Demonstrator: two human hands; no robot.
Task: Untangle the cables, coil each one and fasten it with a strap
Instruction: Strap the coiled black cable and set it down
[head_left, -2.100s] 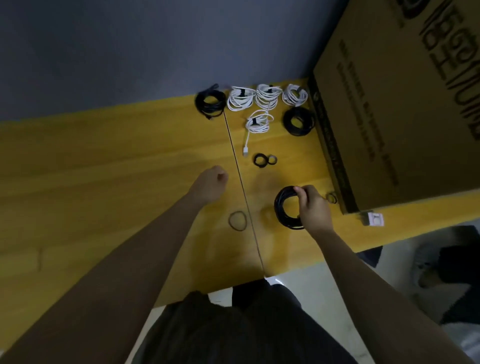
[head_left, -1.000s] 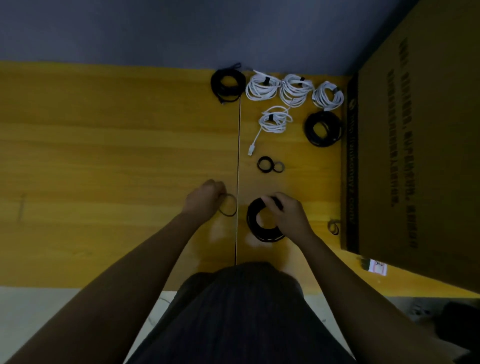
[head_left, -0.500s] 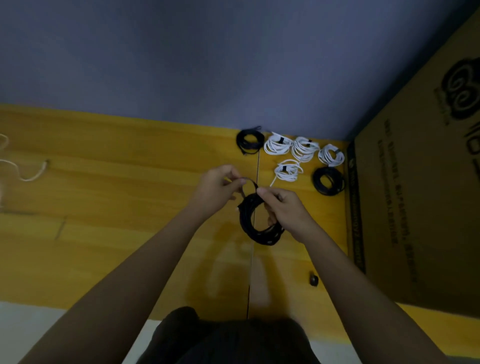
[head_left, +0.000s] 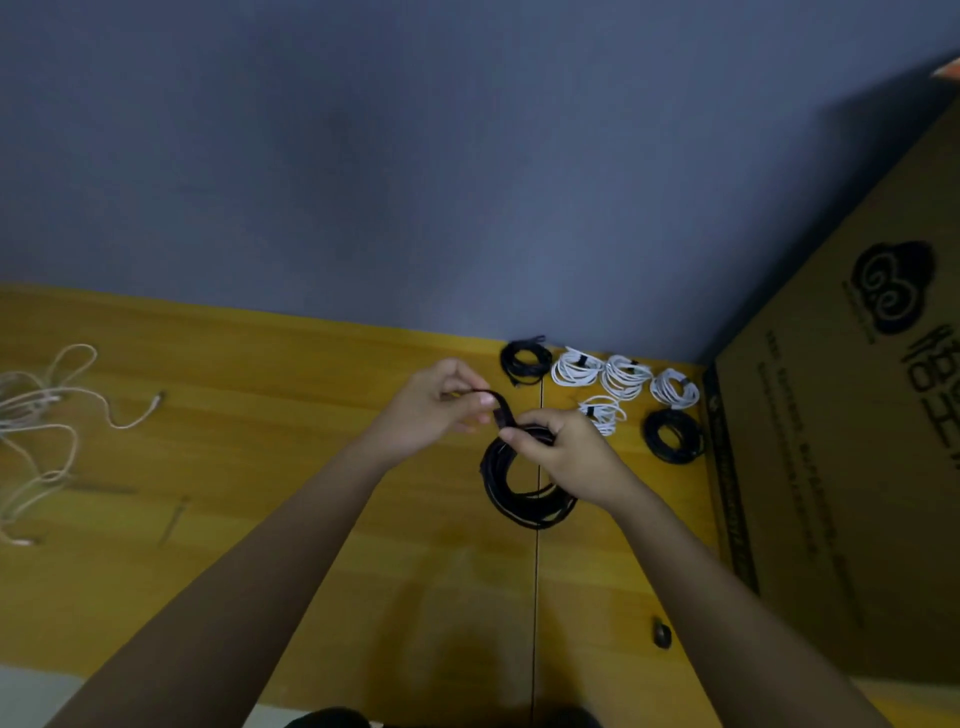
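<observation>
Both hands work above the tabletop (head_left: 260, 519): right hand (head_left: 563, 452) grips the black cable coil (head_left: 519, 488), left hand (head_left: 431, 410) pinches a black strap (head_left: 496, 405).

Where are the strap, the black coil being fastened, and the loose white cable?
strap (head_left: 500, 410), head view, on its black band between the hands.
black coil (head_left: 524, 506), head view, on its lower arc.
loose white cable (head_left: 57, 410), head view, on its tangled strands.
</observation>
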